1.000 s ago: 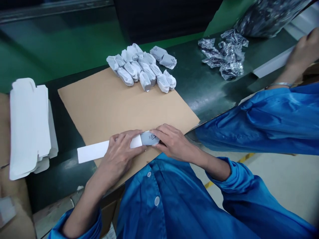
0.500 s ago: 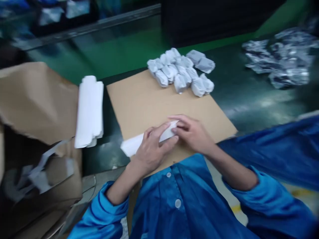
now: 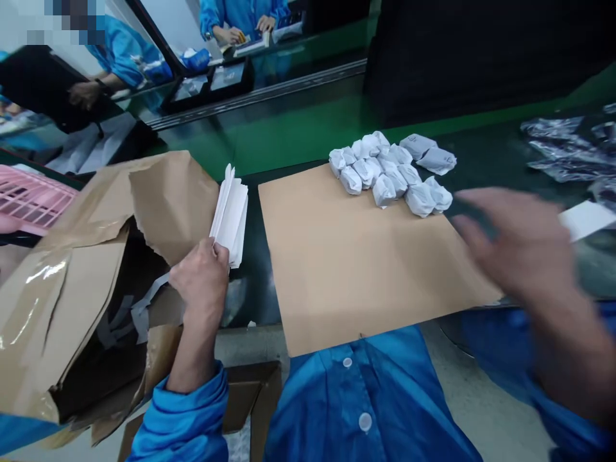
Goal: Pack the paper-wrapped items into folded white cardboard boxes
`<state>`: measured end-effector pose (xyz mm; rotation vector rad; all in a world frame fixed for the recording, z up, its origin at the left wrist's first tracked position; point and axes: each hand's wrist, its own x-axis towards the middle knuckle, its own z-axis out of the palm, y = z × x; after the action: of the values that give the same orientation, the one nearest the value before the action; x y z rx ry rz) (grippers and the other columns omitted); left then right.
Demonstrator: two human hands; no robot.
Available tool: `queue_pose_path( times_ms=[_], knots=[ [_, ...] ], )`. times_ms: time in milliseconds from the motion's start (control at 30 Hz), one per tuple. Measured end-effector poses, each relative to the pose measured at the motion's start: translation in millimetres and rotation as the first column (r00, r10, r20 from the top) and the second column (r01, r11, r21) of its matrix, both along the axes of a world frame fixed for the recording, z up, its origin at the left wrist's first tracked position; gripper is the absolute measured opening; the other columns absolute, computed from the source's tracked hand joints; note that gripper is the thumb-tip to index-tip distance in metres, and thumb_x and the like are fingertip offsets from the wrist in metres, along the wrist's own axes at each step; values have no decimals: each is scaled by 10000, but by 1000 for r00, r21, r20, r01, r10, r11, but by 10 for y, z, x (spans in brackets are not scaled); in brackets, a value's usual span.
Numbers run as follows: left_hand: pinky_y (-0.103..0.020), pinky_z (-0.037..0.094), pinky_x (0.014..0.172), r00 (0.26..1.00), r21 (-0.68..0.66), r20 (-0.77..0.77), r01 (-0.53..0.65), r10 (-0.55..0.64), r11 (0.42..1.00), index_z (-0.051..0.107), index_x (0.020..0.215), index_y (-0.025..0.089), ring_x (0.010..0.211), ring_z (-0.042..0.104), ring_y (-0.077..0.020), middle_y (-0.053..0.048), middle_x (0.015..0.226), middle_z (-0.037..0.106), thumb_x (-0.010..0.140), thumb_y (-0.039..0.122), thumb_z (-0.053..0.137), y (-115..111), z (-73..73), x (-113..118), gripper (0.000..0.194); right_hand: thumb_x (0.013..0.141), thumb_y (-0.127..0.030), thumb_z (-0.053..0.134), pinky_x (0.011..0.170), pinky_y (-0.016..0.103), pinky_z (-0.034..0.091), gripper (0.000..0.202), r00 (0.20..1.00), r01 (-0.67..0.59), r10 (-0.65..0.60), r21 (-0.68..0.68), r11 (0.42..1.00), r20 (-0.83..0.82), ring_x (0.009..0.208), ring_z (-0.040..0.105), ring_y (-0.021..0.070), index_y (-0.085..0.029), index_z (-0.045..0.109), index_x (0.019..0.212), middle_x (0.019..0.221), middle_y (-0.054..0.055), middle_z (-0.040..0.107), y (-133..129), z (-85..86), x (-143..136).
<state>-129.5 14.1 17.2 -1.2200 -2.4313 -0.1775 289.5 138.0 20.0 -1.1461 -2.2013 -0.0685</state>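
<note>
My left hand is closed on the near end of one of the white folded card sleeves, whose stack stands beside the torn cardboard box. Their upper ends fan apart. My right hand, smeared by motion, is over the right edge of the cardboard sheet; a gap shows between thumb and fingers, and I see nothing in it. Just beyond that hand lies a flat white card piece. Several small paper-wrapped bundles are grouped at the sheet's far edge.
A torn cardboard box takes up the left side, with a pink basket behind it. Crumpled clear plastic bags lie at the far right. Two co-workers in blue are across the green bench.
The white card sleeve has left my two hands, and a white piece now shows at the right. My left hand has moved to the stack; my right hand has swung right. The view shifted left.
</note>
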Motion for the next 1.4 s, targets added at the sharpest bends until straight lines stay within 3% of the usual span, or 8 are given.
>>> queue_pose_path(
  times_ms=[133, 267, 433, 600, 667, 867, 1000, 1400],
  knots=[
    [-321, 418, 612, 996, 98, -16, 85, -83, 992, 731, 886, 196, 771, 699, -254, -96, 856, 762, 948, 353, 497, -89, 47, 20, 289, 955, -266, 562, 962, 460, 547, 262, 917, -355, 259, -327, 876, -303, 1099, 679, 256, -192, 651, 1191, 1194, 103, 716, -611, -67, -1057],
    [-303, 516, 756, 931, 355, -127, 364, -342, 861, 710, 920, 174, 874, 727, -207, -94, 985, 779, 913, 251, 614, -235, -83, 462, 123, 921, -451, 614, 922, 362, 562, 592, 664, -721, 3, -638, 271, -748, 1086, 670, 191, -185, 462, 1427, 1364, 140, 612, -766, -96, -1761],
    [-347, 549, 916, 548, 385, -106, 792, -830, 474, 661, 1161, 182, 1034, 714, -228, -100, 1106, 755, 815, 203, 755, -487, -204, 1318, 359, 884, -454, 641, 757, 277, 533, 489, 500, -768, -274, -567, 297, -822, 896, 643, 166, -134, 553, 1243, 1117, 100, 680, -532, -174, -1765],
    [-452, 521, 1023, 502, 783, 355, 301, -788, 544, 458, 1453, 300, 1330, 539, -287, -89, 1482, 523, 845, 531, 684, -465, 152, 1189, 689, 837, -357, 719, 669, 217, 474, 299, 667, -695, 390, -719, 19, -634, 804, 607, 134, -126, 635, 1007, 947, 28, 674, -245, 81, -988],
    [-360, 595, 830, 316, 584, 685, 302, -657, 754, 664, 1232, 254, 1053, 695, -251, -72, 1206, 708, 810, 504, 730, -336, 239, 1003, 495, 893, -368, 663, 688, 231, 481, 280, 666, -593, 609, -801, 82, -431, 823, 628, 149, -137, 645, 1051, 959, 39, 689, -253, 193, -805],
    [-234, 562, 578, -31, 440, 896, 178, -442, 880, 759, 967, 216, 710, 671, -146, -24, 876, 750, 807, 431, 746, -126, 34, 885, 268, 886, -428, 673, 809, 448, 521, 741, 881, -306, 371, -243, 920, 293, 1001, 637, 337, -16, 407, 1441, 1183, 231, 655, -737, 134, -815],
    [-241, 587, 570, -210, 350, 935, 409, -286, 843, 741, 1080, 201, 648, 687, -148, -28, 796, 742, 809, 392, 746, -162, 71, 822, 332, 945, -322, 579, 815, 436, 530, 588, 833, -454, 438, -36, 890, 339, 995, 628, 320, 23, 436, 1399, 1200, 233, 652, -823, 74, -783],
    [-178, 524, 569, 308, 417, 726, 513, -614, 750, 766, 854, 232, 657, 680, -106, 22, 786, 758, 780, 189, 668, -71, 62, 1002, 130, 988, -208, 446, 836, 476, 550, 440, 834, -448, 419, -3, 894, 358, 1061, 648, 332, -22, 484, 1385, 1231, 251, 656, -851, 33, -707]
  ],
)
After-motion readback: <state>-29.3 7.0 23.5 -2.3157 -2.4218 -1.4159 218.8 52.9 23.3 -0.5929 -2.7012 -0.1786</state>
